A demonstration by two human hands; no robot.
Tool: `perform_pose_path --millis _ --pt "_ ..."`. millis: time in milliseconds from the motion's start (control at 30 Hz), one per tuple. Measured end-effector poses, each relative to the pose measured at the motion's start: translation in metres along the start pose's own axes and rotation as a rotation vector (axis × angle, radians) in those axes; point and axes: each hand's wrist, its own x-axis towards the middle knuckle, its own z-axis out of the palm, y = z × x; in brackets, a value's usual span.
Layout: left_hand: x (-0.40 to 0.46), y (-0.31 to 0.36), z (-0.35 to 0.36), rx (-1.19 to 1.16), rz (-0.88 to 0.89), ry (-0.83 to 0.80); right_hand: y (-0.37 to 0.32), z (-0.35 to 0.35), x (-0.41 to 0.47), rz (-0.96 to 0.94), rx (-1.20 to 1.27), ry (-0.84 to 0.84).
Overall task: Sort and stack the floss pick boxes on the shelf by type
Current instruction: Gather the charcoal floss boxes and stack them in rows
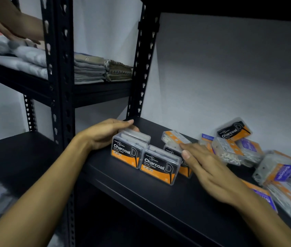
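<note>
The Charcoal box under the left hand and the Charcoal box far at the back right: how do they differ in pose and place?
The front Charcoal box stands upright in a row at the shelf's left end; the back Charcoal box lies tilted on a loose pile. The left hand rests on the front one; no hand touches the back one. Both share the black and orange label.

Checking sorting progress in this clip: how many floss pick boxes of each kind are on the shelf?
Charcoal boxes: 4
Purple-label boxes: 4
Boxes with label unseen: 4
Total: 12, though the pile on the right is blurred, so its counts are a best reading.
</note>
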Motion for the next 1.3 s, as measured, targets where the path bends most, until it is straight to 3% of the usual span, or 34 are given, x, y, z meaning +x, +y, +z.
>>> perform_pose_path --millis 233,467,1300 --pt "-0.026 -0.004 0.007 -0.105 0.162 0.192 -0.026 0.013 0.012 0.039 0.041 -0.004" --pt "-0.043 -0.010 0.024 0.158 0.189 0.262 -0.028 0.032 0.007 0.045 0.051 0.115" --pt "-0.036 -0.015 0.032 0.137 0.192 0.262 -0.025 0.032 0.018 0.122 0.389 -0.019"
